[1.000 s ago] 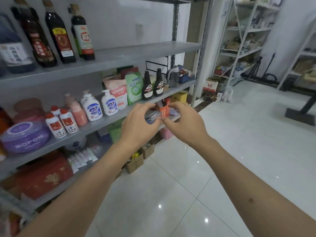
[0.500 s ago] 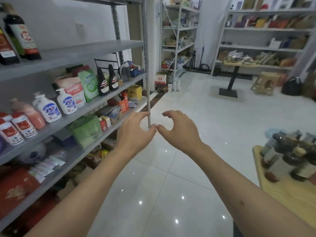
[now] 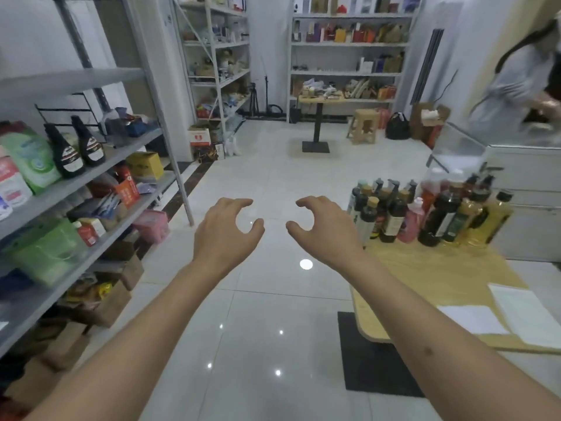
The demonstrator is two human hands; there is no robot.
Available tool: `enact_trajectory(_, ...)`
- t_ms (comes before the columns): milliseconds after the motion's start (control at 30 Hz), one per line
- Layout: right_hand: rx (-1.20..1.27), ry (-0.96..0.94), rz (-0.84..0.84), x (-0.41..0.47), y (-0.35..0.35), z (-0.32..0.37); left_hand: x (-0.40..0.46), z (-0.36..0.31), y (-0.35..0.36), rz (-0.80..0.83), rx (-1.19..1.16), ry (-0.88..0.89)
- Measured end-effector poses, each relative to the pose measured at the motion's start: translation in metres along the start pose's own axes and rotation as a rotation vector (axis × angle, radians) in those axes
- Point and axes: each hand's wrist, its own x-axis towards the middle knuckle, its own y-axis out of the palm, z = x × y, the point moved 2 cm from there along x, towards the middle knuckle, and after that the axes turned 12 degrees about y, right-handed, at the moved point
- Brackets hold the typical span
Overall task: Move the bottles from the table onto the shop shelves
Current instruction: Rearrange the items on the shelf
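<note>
Several bottles (image 3: 431, 214), dark, pink and yellow, stand bunched at the far end of a wooden table (image 3: 431, 278) on the right. Grey shop shelves (image 3: 100, 174) run along the left, with two dark bottles (image 3: 76, 147) on the middle shelf among pouches and boxes. My left hand (image 3: 226, 230) and my right hand (image 3: 321, 227) hover side by side over the white floor, fingers loosely curved, holding nothing. My right hand is just left of the table's bottles and does not touch them.
White papers (image 3: 516, 314) lie on the table's near end. A black mat (image 3: 370, 360) lies under the table. A person (image 3: 516, 95) stands at a glass counter at the far right. A small round table (image 3: 317, 123) and a stool (image 3: 362, 126) stand at the back.
My view has swung right, from the shelves to the table of bottles. My hands left the shelf goods, moved apart and now hang bare over the floor.
</note>
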Motion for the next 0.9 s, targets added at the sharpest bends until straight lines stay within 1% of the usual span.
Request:
enact_trajectory(233, -0.081, 0.078, -0.015, -0.020, -0.068, -0.129, -0.018, -0.103, 0.079, 0.051, -0.054, -0.004)
enact_trajectory(433, -0.084, 0.116, -0.015, -0.018, -0.104, -0.212, -0.027, -0.160, 0.135, 0.088, -0.091, -0.041)
enact_trajectory(633, -0.075, 0.140, 0.032, 0.003, -0.110, -0.263, -0.015, -0.180, 0.183, 0.154, -0.141, -0.108)
enact_trajectory(800, -0.049, 0.177, 0.084, 0.042, -0.096, -0.288, 0.018, -0.170, 0.220, 0.188, -0.183, -0.157)
enact_trajectory(900, 0.012, 0.226, 0.123, 0.071, -0.081, -0.301, 0.046, -0.156, 0.247, 0.211, -0.246, -0.180)
